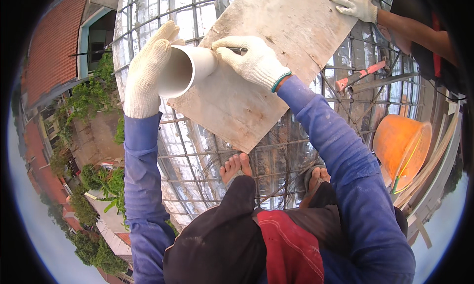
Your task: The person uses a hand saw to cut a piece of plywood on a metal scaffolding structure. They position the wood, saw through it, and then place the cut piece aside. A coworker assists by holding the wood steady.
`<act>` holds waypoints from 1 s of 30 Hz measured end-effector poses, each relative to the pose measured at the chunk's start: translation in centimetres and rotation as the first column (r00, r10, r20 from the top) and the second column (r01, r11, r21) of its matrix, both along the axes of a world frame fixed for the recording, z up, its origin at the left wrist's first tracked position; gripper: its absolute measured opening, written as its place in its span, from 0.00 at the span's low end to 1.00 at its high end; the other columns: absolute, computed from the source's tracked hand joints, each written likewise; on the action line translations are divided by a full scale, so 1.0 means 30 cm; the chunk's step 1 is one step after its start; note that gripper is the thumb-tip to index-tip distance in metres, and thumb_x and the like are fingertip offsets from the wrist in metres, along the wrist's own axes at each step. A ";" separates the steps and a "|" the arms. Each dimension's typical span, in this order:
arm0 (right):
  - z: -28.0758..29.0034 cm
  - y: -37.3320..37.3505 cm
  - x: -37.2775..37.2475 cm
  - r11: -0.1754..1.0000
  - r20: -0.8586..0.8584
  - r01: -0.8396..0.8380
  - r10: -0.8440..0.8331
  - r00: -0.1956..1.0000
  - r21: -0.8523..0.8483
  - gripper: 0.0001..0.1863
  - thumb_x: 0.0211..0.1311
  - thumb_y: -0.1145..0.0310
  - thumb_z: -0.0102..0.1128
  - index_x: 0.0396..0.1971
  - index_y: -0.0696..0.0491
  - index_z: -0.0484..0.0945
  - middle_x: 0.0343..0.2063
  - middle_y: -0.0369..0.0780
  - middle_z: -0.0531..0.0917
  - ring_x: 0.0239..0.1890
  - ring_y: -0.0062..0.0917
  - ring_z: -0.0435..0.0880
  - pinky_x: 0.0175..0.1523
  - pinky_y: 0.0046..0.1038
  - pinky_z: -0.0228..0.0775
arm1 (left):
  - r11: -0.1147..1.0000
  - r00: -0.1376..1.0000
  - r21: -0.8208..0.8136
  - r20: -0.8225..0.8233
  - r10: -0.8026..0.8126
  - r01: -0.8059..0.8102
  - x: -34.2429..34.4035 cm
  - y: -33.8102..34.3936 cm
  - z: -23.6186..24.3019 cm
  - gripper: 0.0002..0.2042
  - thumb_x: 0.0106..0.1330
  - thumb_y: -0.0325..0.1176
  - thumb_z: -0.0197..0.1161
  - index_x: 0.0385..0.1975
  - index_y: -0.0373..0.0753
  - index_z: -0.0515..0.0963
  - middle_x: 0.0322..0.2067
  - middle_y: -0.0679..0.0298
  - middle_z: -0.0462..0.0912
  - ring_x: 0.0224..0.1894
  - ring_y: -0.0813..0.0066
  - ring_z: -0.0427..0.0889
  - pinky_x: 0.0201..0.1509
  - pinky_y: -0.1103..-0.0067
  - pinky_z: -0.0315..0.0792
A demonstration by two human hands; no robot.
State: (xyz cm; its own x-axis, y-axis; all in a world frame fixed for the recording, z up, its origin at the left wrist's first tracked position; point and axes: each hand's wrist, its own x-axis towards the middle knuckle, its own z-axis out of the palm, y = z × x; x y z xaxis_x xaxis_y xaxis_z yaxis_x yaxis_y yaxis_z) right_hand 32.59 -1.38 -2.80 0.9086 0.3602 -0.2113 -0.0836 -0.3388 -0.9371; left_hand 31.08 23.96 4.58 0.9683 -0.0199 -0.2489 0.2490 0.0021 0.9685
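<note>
Lays left hand (148,72), gloved in cream knit, along the left side of white plastic pipe (203,66), with fingers stretched out and unclenched. Pinches slim dark tool (243,50), mostly hidden, between thumb and forefinger of right hand (254,62), gloved alike, at the pipe's right end. Has the pipe directly between both hands: touching the left palm, just beside the right fingertips. Cannot tell whether pressed by those fingertips too. Cannot make out any lettering on pipe or tool at this size.

Behind the pipe and stretching to its right: stained flat board (276,62). Above and well right of the pipe, on the board's edge: co-worker's gloved hand (356,6). All around the pipe, under the board: rebar grid (190,151) over shiny metal sheeting (173,185). Right of the pipe, past the board: red-and-dark tool (360,75), then, lower, orange bucket (390,136). Below the pipe: bare toes (235,164). Well left of the pipe: red-tiled roof (57,42).
</note>
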 end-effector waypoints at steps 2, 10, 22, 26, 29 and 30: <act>0.019 0.008 -0.052 0.999 0.089 0.038 -0.037 0.995 -0.005 0.15 0.76 0.63 0.64 0.54 0.52 0.90 0.50 0.45 0.92 0.51 0.33 0.92 0.59 0.32 0.82 | 1.000 1.000 -0.011 0.015 -0.008 0.008 0.003 0.002 -0.010 0.37 0.75 0.51 0.71 0.75 0.29 0.72 0.71 0.48 0.78 0.68 0.62 0.82 0.72 0.67 0.75; 0.004 0.100 -0.268 0.956 0.313 0.286 -0.251 0.916 -0.072 0.13 0.74 0.69 0.65 0.53 0.55 0.88 0.47 0.48 0.91 0.50 0.42 0.91 0.57 0.36 0.82 | 0.998 0.997 -0.044 0.061 -0.050 0.053 0.026 0.024 -0.047 0.29 0.79 0.44 0.68 0.72 0.31 0.76 0.69 0.52 0.81 0.66 0.67 0.83 0.72 0.70 0.75; 0.055 0.308 -0.444 0.984 0.463 0.102 -0.022 0.886 -0.147 0.15 0.73 0.70 0.63 0.57 0.53 0.84 0.49 0.49 0.89 0.48 0.47 0.90 0.51 0.42 0.83 | 0.707 0.772 0.644 0.278 -0.571 0.291 0.094 0.065 0.026 0.23 0.86 0.51 0.52 0.72 0.51 0.78 0.68 0.61 0.83 0.63 0.60 0.86 0.69 0.70 0.80; 0.068 0.397 -0.371 0.897 0.448 0.081 0.137 0.883 -0.435 0.13 0.77 0.64 0.61 0.53 0.54 0.84 0.42 0.49 0.89 0.42 0.46 0.91 0.44 0.43 0.84 | 0.654 0.874 0.685 0.051 -0.483 0.321 0.073 0.001 0.099 0.24 0.83 0.58 0.51 0.70 0.56 0.80 0.66 0.61 0.85 0.62 0.60 0.87 0.66 0.67 0.81; 0.027 0.446 -0.356 0.782 0.444 0.104 0.234 0.865 -0.614 0.13 0.76 0.58 0.59 0.43 0.53 0.82 0.34 0.47 0.88 0.33 0.46 0.90 0.37 0.44 0.84 | 0.635 0.871 0.705 0.049 -0.490 0.317 0.069 -0.008 0.098 0.23 0.83 0.58 0.50 0.69 0.58 0.81 0.67 0.62 0.84 0.63 0.59 0.87 0.67 0.66 0.81; 0.012 0.462 -0.347 0.771 0.496 0.151 0.234 0.836 -0.618 0.13 0.76 0.59 0.60 0.42 0.53 0.82 0.33 0.47 0.88 0.32 0.46 0.90 0.36 0.44 0.84 | 0.636 0.874 0.697 0.027 -0.485 0.331 0.072 -0.009 0.105 0.23 0.84 0.57 0.50 0.68 0.58 0.82 0.68 0.62 0.83 0.63 0.58 0.86 0.68 0.66 0.80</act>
State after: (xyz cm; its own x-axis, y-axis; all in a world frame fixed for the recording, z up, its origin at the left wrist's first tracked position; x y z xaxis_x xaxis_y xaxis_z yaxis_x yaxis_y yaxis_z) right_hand 22.18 12.49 -2.45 0.9257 0.3652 0.0988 0.3727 -0.8356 -0.4036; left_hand 33.24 23.69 7.73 0.9283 -0.3324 -0.1664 -0.1253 -0.7012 0.7019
